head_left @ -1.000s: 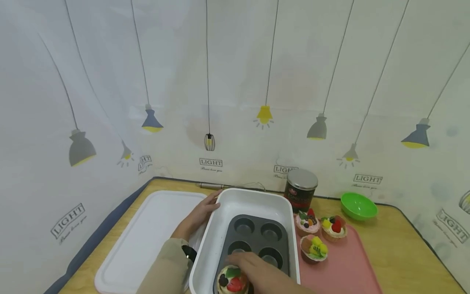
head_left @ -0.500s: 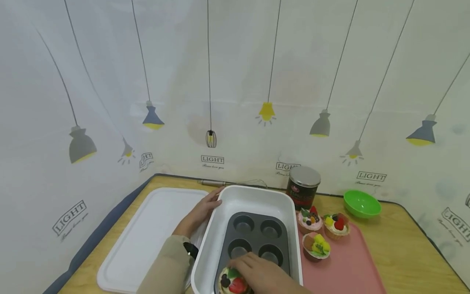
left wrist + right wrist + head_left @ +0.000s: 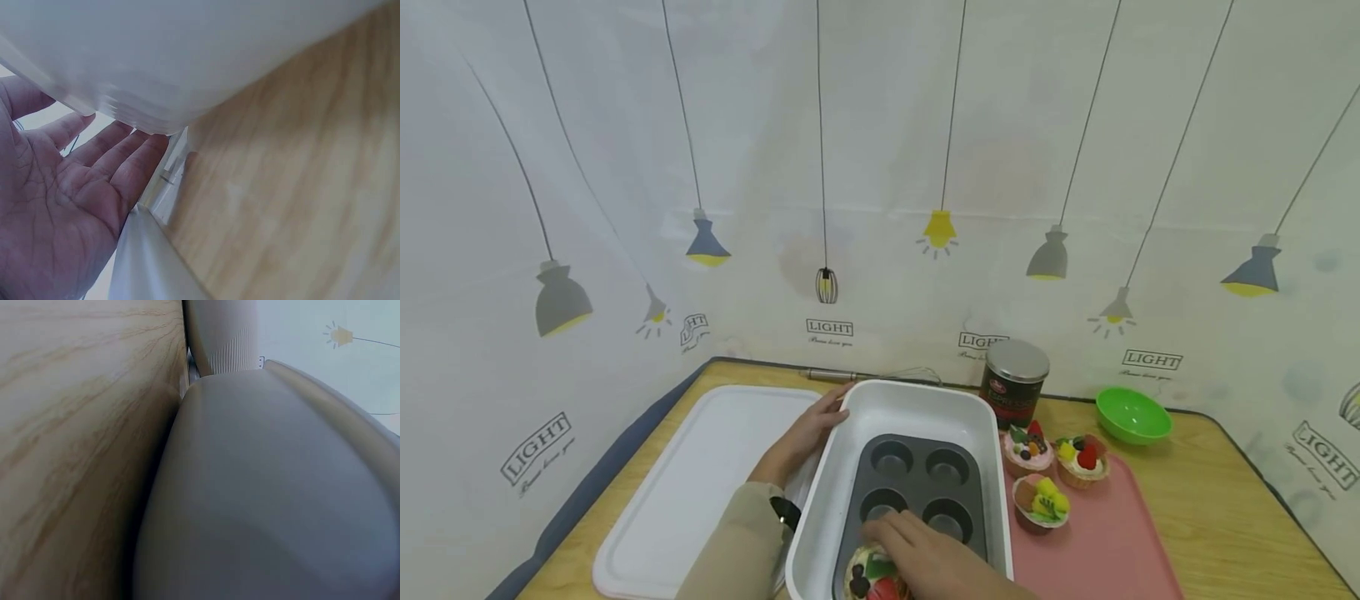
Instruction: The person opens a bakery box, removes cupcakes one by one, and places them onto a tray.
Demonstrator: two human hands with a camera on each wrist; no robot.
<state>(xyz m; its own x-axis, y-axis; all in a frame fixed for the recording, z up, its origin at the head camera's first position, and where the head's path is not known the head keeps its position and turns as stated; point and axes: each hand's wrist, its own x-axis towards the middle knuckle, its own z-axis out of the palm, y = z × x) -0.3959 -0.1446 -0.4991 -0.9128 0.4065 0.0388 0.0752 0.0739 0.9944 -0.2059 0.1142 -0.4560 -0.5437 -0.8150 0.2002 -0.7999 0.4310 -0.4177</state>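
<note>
Head view, A's entry: right hand (image 3: pixel 951 562) bent round a fruit-topped cupcake (image 3: pixel 876 575), gap closed; thumb hidden, so firmness unknown.

B: Seated in a cup?

A: Cannot tell. It lies at the fingertips, over the near-left part of a grey muffin tin (image 3: pixel 917 479); four cups show beyond the grip. Side hold probably spares the topping.

B: Left hand (image 3: pixel 801 437)?

A: Extended, clasping nothing, touching the outer wall of the white container (image 3: pixel 925 408) around the tin. Presumably steadying it.

B: Writing?

A: Canister (image 3: pixel 1011 400), beyond the right hand: "ESPRESSO"; logo illegible. Wall covering (image 3: pixel 887 167), farther: "LIGHT", script unreadable.
</note>
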